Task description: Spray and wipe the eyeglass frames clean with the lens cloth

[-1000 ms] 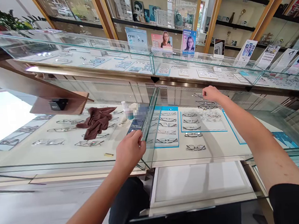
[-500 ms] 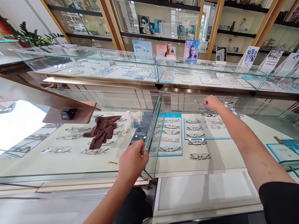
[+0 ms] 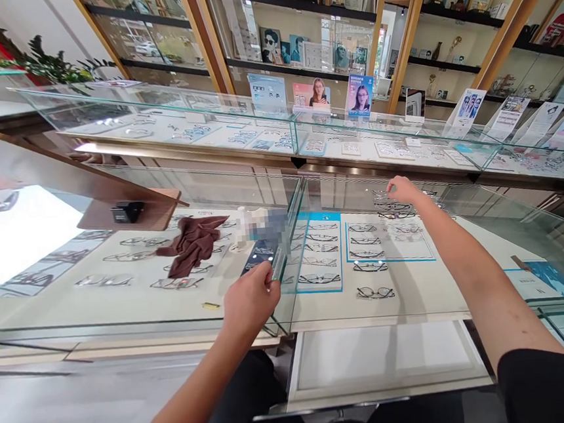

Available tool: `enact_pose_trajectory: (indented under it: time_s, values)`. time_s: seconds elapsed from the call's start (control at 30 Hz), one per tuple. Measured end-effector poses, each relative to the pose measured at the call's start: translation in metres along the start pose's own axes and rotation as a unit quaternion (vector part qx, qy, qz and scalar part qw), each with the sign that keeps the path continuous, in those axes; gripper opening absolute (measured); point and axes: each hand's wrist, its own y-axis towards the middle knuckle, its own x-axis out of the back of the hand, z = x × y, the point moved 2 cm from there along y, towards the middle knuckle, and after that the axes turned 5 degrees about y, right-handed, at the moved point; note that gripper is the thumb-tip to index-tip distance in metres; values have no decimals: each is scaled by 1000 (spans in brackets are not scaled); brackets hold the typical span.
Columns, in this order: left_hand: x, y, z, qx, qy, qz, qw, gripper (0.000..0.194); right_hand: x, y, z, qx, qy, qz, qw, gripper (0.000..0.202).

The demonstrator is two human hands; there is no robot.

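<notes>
Obscuring eyeglasses [image 3: 393,207], the right hand [image 3: 403,190] curls, its grip unclear; the left hand [image 3: 250,300] pinches a glass panel [image 3: 281,263].

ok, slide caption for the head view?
Left hand gripping a clear glass panel, right hand by dark-framed eyeglasses on a white display surface.

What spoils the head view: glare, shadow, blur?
In the head view, far left is blown out white; pixelation hides items beyond the left hand; a soft shadow crosses the display case base; eyeglasses near the right hand look indistinct.
</notes>
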Motion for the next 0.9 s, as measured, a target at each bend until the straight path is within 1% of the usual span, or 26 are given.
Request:
enact_pose_trajectory:
  time_s: [0.07,0.13,0.17,0.2,0.23,0.27,0.33,0.4,0.47,0.5,0.53,0.57,0.6,0.63,0.67,0.7,0.73,0.77,0.83,0.9]
  values:
    - [0,0,-1,-3,6,0,1000,24,10,-12,21,25,25,-36,999,7]
    - [1,1,-3,-1,13,6,1000,23,18,-34,52,81,71,-76,991,6]
    - [1,1,-4,2,16,11,1000,21,21,-50,71,132,118,-103,979,4]
    - [2,1,-4,7,17,13,1000,18,23,-68,91,191,165,-125,959,5]
    - [2,1,-5,14,16,13,1000,14,24,-89,112,247,198,-134,939,6]
    - [3,1,-5,21,12,10,1000,10,22,-111,133,298,215,-129,921,7]
    - [4,0,-4,25,1,-3,1000,14,12,-157,173,390,209,-86,892,10]
    - [4,0,-3,13,-7,-21,1000,20,-9,-203,203,477,166,-21,863,15]
    - [4,-1,-1,-3,-8,-37,999,22,-39,-243,222,539,123,53,831,19]
    - [3,-2,0,-10,-9,-43,999,23,-57,-260,226,553,117,91,820,19]
    - [3,-2,1,-14,-10,-49,999,24,-77,-274,228,550,127,124,816,18]
    - [2,-2,2,-17,-12,-53,998,25,-96,-285,227,534,159,154,816,19]
    - [2,-2,3,-19,-14,-57,998,26,-116,-291,223,497,208,183,822,18]
    - [2,-2,3,-19,-17,-60,998,26,-135,-294,217,446,263,210,829,17]
    - [2,-2,4,-16,-20,-62,998,26,-154,-292,210,383,312,223,841,14]
    - [2,-2,4,-12,-23,-63,998,26,-171,-287,201,317,341,213,859,13]
    - [2,-3,5,-8,-26,-62,998,26,-186,-279,191,258,351,187,880,14]
    - [3,-3,5,-4,-29,-60,998,26,-198,-268,180,214,348,158,899,15]
    - [4,-4,5,2,-33,-52,998,27,-215,-243,158,150,327,97,928,19]
    - [5,-5,5,6,-35,-43,998,28,-221,-216,134,97,299,37,949,20]
